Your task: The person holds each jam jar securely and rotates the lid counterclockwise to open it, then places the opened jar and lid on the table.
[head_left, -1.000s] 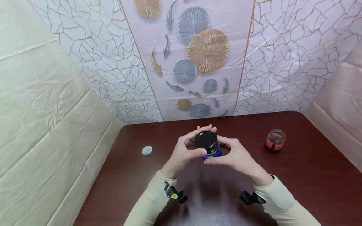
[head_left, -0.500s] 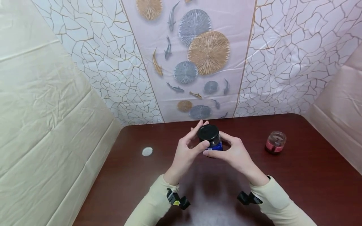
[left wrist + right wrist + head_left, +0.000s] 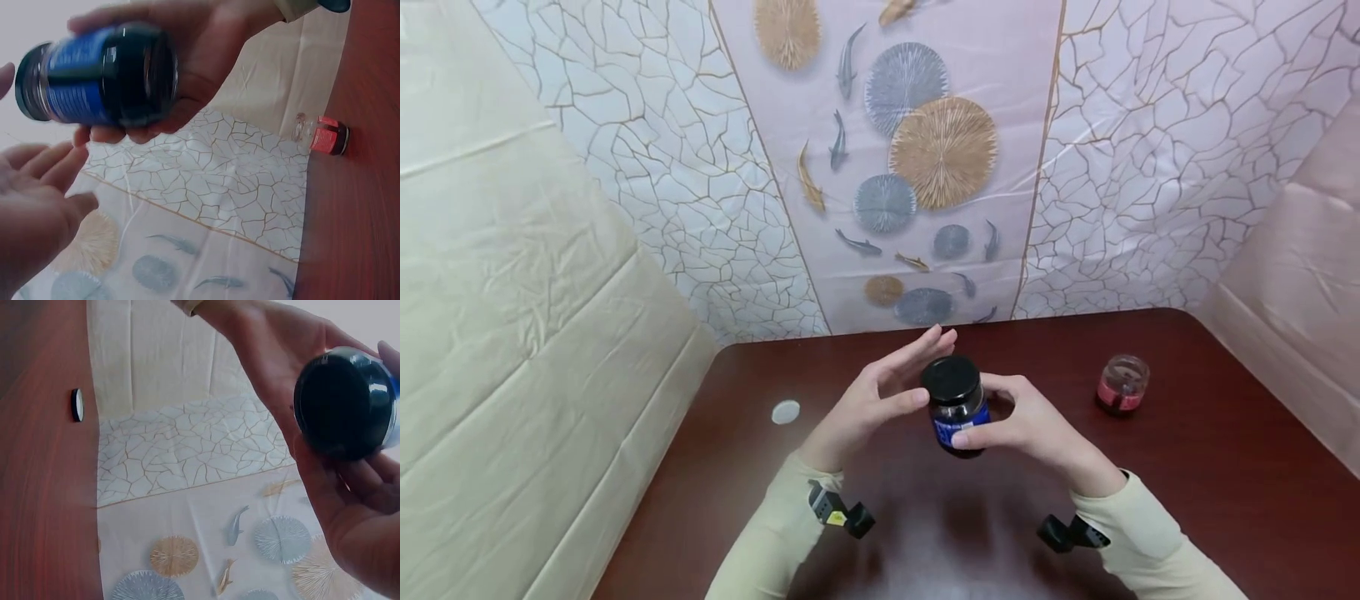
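Note:
Above the table, my right hand point(image 3: 1030, 417) holds a glass jar point(image 3: 951, 417) with a blue label, dark contents and a black lid point(image 3: 951, 379) seated on top. The right thumb lies across the label. My left hand point(image 3: 872, 400) is beside the lid, its fingers extended and spread. In the left wrist view, the left hand point(image 3: 37, 219) stands apart from the jar point(image 3: 78, 78), which the right hand point(image 3: 206, 50) supports. The right wrist view shows the jar's dark round base point(image 3: 340, 403), with the right hand point(image 3: 362, 531) below it.
A lidless glass jar point(image 3: 1122, 385) with a red label and dark residue stands at the table's right. A white-faced, dark-rimmed disc point(image 3: 786, 412) lies on the left. Patterned cloth point(image 3: 943, 154) hangs behind the brown table point(image 3: 745, 500).
My left fingers have loosened from the lid and moved left, straightening. After rising slightly, the jar has come down and closer, showing more of its label. The right hand keeps its hold.

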`<move>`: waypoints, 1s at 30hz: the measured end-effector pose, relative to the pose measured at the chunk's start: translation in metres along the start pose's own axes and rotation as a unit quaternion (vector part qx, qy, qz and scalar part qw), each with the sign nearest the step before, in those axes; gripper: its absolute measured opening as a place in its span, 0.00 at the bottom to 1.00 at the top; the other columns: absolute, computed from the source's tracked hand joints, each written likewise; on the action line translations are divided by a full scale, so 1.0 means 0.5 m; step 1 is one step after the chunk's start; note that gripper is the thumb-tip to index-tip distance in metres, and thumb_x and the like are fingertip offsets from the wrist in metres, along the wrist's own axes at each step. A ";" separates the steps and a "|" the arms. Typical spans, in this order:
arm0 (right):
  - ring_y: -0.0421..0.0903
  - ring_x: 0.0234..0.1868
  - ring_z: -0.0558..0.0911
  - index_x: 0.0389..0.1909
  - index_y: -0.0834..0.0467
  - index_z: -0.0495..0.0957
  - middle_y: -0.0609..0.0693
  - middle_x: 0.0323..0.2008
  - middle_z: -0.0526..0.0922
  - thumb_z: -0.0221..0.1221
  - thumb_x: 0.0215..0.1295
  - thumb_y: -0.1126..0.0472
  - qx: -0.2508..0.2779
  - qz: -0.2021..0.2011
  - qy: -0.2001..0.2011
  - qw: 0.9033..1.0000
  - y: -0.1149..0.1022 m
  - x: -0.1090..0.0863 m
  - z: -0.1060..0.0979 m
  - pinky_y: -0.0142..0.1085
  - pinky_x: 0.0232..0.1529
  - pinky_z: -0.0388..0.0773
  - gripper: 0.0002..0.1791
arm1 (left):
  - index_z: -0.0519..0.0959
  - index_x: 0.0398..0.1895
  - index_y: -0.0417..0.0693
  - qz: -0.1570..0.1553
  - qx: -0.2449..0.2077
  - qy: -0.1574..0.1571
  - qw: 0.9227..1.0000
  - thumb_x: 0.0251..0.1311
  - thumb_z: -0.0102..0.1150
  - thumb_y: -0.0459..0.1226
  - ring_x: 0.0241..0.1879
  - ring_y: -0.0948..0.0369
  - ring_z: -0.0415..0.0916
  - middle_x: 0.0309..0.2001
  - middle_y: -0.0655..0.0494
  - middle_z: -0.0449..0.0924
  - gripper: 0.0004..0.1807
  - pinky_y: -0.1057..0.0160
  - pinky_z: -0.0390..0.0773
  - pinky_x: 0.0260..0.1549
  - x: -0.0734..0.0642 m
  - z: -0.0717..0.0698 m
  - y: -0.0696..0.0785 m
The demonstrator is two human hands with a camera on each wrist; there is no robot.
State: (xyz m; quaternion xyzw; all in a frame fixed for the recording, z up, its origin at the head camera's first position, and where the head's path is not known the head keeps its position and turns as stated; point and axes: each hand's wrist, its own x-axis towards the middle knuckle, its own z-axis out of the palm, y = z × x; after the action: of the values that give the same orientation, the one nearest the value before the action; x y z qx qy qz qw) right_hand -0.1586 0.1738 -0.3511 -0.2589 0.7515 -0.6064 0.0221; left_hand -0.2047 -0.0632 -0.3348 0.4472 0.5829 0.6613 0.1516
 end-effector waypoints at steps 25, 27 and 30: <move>0.51 0.43 0.82 0.56 0.63 0.81 0.54 0.45 0.86 0.73 0.56 0.63 0.003 -0.030 -0.016 0.999 -0.002 0.007 0.008 0.39 0.44 0.82 0.26 | 0.70 0.71 0.42 0.021 0.007 0.005 1.000 0.63 0.68 0.47 0.65 0.47 0.72 0.67 0.46 0.74 0.36 0.54 0.72 0.63 0.007 0.013 0.002; 0.51 0.44 0.82 0.58 0.62 0.80 0.54 0.47 0.86 0.73 0.56 0.63 -0.004 -0.022 -0.002 1.000 -0.004 0.009 0.007 0.39 0.45 0.81 0.27 | 0.73 0.70 0.48 0.010 0.031 0.035 0.999 0.63 0.69 0.47 0.63 0.49 0.75 0.66 0.50 0.76 0.34 0.58 0.75 0.59 0.006 0.017 0.005; 0.52 0.44 0.83 0.59 0.59 0.80 0.52 0.47 0.86 0.73 0.56 0.63 -0.019 -0.007 0.030 0.999 -0.009 0.008 -0.001 0.39 0.45 0.81 0.28 | 0.74 0.70 0.55 -0.006 0.059 0.065 0.996 0.64 0.67 0.45 0.60 0.52 0.77 0.65 0.55 0.76 0.30 0.59 0.78 0.56 0.012 0.026 0.008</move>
State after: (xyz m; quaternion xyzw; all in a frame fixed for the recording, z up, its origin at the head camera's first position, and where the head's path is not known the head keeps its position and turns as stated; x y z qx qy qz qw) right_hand -0.1605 0.1718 -0.3458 -0.2461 0.7614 -0.5997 -0.0090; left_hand -0.1967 -0.0517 -0.3299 0.4083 0.6319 0.6525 0.0907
